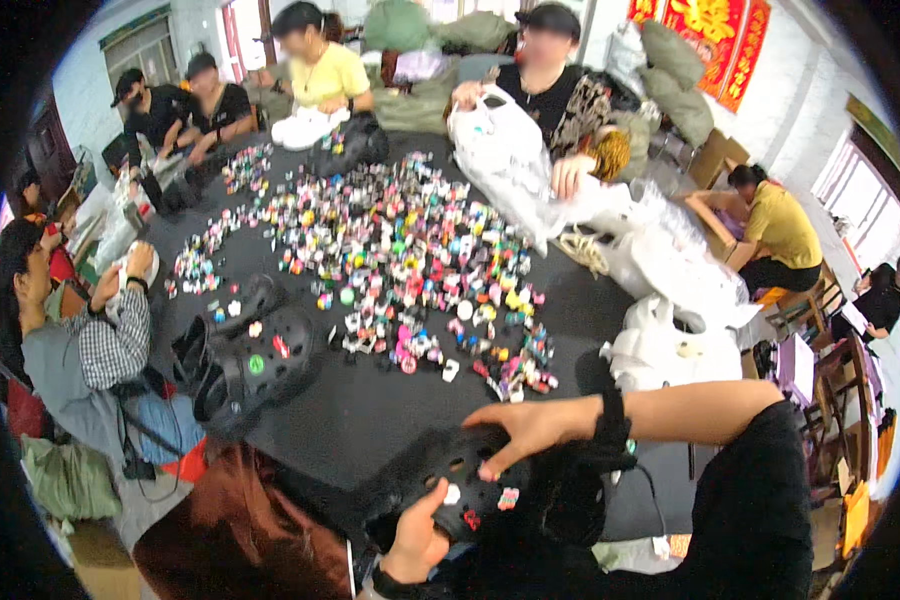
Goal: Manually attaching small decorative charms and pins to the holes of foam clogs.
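A black clog with holes in its upper (432, 468) is held low in front of me, with a few small charms, white, pink and red, set in it. My left hand (417, 540) grips its near side, thumb on the upper beside the white charm. From the right, my right hand (530, 432) is closed over the far side, its thumb pressing the upper near a hole. The fingers beneath the shoe are hidden. Beyond lies a wide heap of small colourful shoe charms (400, 250). At the left stands a pair of black clogs (240, 372) bearing green, red and white charms.
White plastic bags (675, 345) line the table's right edge. Across the dark table (360, 400), a person (545, 80) handles a white bag. Another person (70, 310) works at the left with a white shoe. Brown shiny cloth (240, 530) hangs at the near left.
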`<action>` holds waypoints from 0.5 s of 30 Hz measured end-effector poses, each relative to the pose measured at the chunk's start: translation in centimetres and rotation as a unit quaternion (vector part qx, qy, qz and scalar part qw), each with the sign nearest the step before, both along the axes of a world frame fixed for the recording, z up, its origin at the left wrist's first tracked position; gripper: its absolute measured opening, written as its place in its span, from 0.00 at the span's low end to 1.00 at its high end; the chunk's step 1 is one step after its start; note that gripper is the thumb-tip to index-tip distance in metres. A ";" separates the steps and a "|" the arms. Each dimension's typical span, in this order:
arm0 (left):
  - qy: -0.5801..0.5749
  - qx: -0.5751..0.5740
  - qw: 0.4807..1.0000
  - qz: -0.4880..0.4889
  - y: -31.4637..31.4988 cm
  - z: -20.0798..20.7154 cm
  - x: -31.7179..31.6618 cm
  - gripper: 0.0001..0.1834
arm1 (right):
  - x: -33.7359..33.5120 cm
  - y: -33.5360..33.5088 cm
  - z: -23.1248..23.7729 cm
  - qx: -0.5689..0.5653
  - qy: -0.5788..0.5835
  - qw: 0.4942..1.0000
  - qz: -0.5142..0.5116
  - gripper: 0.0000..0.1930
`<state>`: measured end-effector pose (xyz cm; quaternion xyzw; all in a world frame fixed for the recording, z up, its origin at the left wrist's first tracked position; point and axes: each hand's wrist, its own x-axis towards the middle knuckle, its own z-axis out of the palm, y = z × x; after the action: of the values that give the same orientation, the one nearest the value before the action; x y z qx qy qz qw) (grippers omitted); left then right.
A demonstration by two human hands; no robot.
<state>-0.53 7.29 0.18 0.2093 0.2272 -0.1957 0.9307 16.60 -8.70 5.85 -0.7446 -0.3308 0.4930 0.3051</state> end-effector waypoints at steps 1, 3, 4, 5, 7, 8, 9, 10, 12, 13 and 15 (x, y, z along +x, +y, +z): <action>-0.009 -0.040 0.999 0.021 0.0 -0.1 0.0 0.23 | 0.0 0.2 -0.1 0.002 -0.009 1.000 0.018 0.48; -0.009 -0.040 0.999 0.017 0.1 -0.4 -0.2 0.22 | -0.1 0.1 -0.3 -0.039 -0.049 0.997 0.044 0.48; -0.014 -0.030 0.999 0.020 0.1 -0.7 -0.4 0.21 | -0.1 0.2 -0.4 -0.016 -0.044 0.998 0.043 0.48; -0.001 -0.030 0.999 0.014 0.0 -0.9 -0.6 0.21 | -0.1 0.2 -0.4 -0.032 -0.059 0.996 0.063 0.48; -0.052 0.035 0.998 0.030 -0.1 -1.6 -0.7 0.22 | 0.1 0.3 -0.4 -0.047 -0.084 0.992 0.083 0.48; -0.025 0.044 0.998 0.025 -0.1 -1.9 -0.6 0.22 | 0.1 0.4 -0.5 -0.056 -0.086 0.990 0.095 0.48; -0.044 -0.022 0.999 0.012 -0.1 -2.2 -0.7 0.21 | 0.0 0.5 -0.5 -0.068 -0.087 0.988 0.105 0.48; -0.063 -0.088 0.994 -0.001 -0.1 -2.5 -0.7 0.21 | 0.0 0.6 -0.5 -0.065 -0.097 0.987 0.107 0.48; -0.077 -0.117 0.990 -0.002 0.1 -3.2 -0.6 0.20 | -0.2 0.7 -0.5 -0.081 -0.091 0.987 0.102 0.47; -0.078 -0.129 0.989 -0.007 0.1 -3.5 -0.5 0.20 | -0.4 0.8 -0.5 -0.075 -0.133 0.983 0.106 0.46; -0.073 -0.121 0.990 -0.012 0.0 -3.9 -1.1 0.19 | -0.6 0.7 -0.4 -0.065 -0.118 0.987 0.083 0.45</action>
<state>-1.59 7.33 -3.77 0.1114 0.1312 -0.2171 0.9608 16.03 -8.02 5.49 -0.7858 -0.3924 0.4455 0.1734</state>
